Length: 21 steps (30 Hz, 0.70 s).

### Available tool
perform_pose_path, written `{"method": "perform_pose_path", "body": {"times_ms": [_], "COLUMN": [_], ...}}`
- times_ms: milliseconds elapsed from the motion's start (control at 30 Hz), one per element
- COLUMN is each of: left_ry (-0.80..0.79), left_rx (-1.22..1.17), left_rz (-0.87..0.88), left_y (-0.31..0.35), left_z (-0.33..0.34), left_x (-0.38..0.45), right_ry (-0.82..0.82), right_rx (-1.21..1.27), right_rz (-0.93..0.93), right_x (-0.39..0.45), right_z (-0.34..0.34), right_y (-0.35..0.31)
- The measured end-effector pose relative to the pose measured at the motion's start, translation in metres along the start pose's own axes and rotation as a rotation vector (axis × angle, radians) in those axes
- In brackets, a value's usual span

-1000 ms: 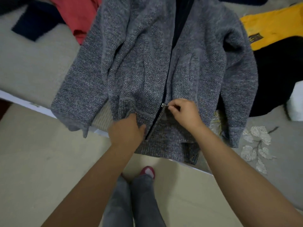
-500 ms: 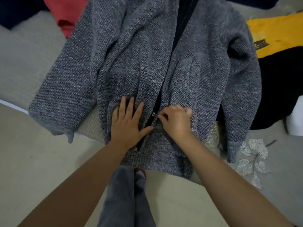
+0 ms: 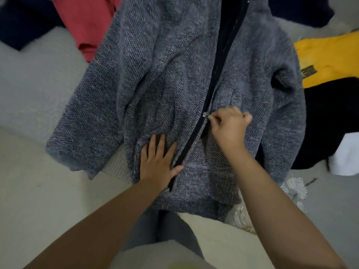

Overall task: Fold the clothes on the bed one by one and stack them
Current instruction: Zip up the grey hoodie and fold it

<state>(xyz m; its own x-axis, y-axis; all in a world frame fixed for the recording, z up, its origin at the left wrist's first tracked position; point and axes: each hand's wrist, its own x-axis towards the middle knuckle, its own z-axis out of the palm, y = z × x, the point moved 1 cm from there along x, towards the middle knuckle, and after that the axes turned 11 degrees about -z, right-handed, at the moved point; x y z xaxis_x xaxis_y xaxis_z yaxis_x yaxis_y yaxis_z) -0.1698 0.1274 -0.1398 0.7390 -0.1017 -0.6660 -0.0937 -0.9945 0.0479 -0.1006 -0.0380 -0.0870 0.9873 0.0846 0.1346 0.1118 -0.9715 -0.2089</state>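
Now right hand [image 3: 228,126] has drawn zipper pull [image 3: 204,114] higher up cardigan [image 3: 155,74]

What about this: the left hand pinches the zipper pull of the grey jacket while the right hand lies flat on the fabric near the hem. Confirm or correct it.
The hands are swapped. The head view shows the right hand pinching the zipper pull of the grey jacket, while the left hand lies flat on the fabric near the hem.

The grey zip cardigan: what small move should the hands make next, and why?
Probably the right hand should draw the zipper pull further up, since the grey zip cardigan gapes open above it, while the left hand presses the hem flat.
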Motion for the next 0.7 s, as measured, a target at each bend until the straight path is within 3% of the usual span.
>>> {"method": "perform_pose_path", "body": {"times_ms": [200,233,333,367,533,700], "left_ry": [-0.024,0.035,0.413,0.457,0.284,0.256], "left_rx": [-0.052,-0.138,-0.323,-0.342,-0.220,-0.106], "left_rz": [-0.033,-0.042,-0.012,-0.002,-0.065,-0.141], "left_y": [0.008,0.011,0.030,0.036,0.053,0.049], "left_z": [-0.024,-0.028,-0.041,-0.049,-0.067,-0.047], "left_x": [-0.004,-0.005,0.005,0.012,0.061,0.074], "right_ry": [-0.294,-0.314,-0.331,-0.327,-0.262,-0.132], "right_rx": [0.053,0.076,0.200,0.244,0.315,0.087], "right_rz": [-0.020,-0.029,-0.051,-0.057,-0.164,-0.377], "right_x": [0.019,0.021,0.027,0.029,0.037,0.037], "right_z": [0.002,0.002,0.002,0.002,0.005,0.021], "right_y": [0.011,0.012,0.021,0.025,0.038,0.044]}}
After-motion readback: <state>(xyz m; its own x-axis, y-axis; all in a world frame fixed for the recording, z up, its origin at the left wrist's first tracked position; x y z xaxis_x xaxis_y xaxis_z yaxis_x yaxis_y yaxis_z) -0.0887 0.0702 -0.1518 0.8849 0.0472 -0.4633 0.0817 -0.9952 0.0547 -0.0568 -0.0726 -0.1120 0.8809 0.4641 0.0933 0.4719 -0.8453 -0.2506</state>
